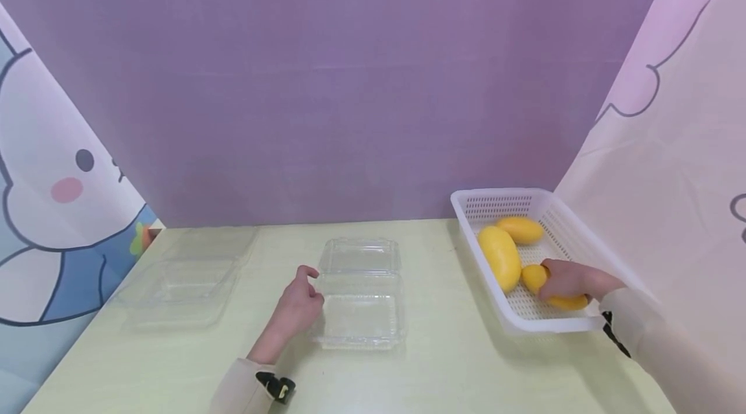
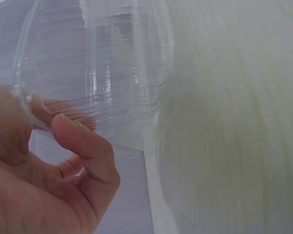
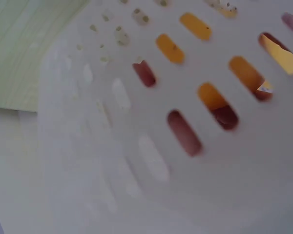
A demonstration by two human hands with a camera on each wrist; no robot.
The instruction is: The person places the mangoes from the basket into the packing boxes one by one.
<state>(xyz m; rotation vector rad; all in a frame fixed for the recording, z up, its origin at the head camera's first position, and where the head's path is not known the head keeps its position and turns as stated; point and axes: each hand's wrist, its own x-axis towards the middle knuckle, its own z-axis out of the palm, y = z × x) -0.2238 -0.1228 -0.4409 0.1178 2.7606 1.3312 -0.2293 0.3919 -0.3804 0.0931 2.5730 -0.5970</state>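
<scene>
A clear plastic clamshell box (image 1: 361, 310) lies with its lid folded back at the middle of the table. My left hand (image 1: 298, 307) is at its left side, and in the left wrist view thumb and finger pinch the clear rim (image 2: 24, 95). Inside a white slotted basket (image 1: 484, 287) on the right, my right hand (image 1: 565, 278) grips a yellow mango (image 1: 533, 276), partly hidden by the fingers. More yellow shows below that hand (image 1: 568, 302). In the right wrist view the basket wall (image 2: 166, 63) hides most of the hand; yellow and skin show through its slots.
Two more mangoes, one large (image 1: 500, 258) and one smaller (image 1: 520, 230), lie farther back in the basket. More clear boxes (image 1: 186, 284) stand at the table's left. A purple wall panel (image 1: 350, 90) rises behind the table, with printed panels at both sides.
</scene>
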